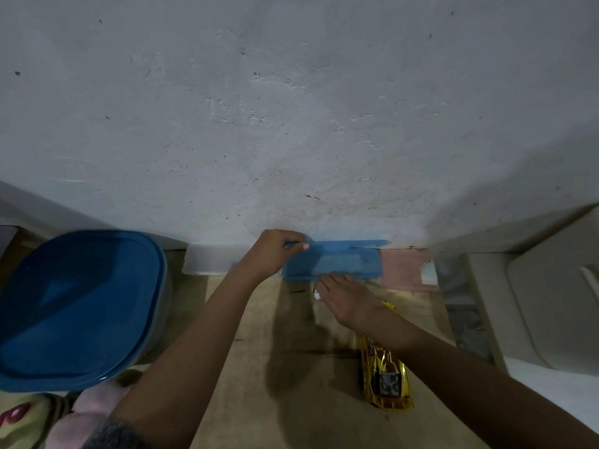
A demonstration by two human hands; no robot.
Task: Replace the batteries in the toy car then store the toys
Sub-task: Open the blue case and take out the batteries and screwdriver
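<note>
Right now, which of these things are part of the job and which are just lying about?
In the job: gold toy car; small blue box, left hand gripping it, right hand at its edge.
Lying about, it seems: blue-lidded tub, pink slab, patterned cloth.

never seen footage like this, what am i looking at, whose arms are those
No machine here: a person wears a camera on the head, so the one picture looks down along their own arms. The left hand grips the left end of a small blue box against the white wall. The right hand reaches to the box's near edge; whether it holds anything is too blurred to tell. A gold toy car lies on the wooden surface under the right forearm. A big blue-lidded tub sits at left.
</note>
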